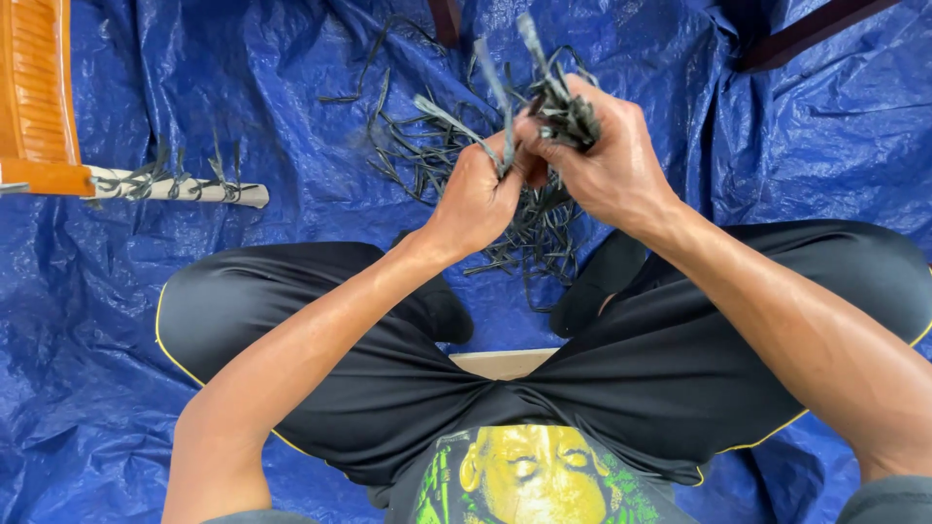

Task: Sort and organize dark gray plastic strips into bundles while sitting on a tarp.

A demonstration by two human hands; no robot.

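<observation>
Above the blue tarp (146, 320), the right hand (607, 160) clenches a bundle of dark strips (563, 112); the left hand (481, 194) pinches one strip (456, 121) from it.

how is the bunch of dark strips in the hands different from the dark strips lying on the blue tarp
The bunch of dark grey flat strips is gathered tight and held off the ground by the left hand and right hand, ends pointing up. The loose pile of dark strips lies spread and tangled on the crinkled blue plastic tarp, untouched. Both look like the same thin, dark, ribbon-like material.
</observation>
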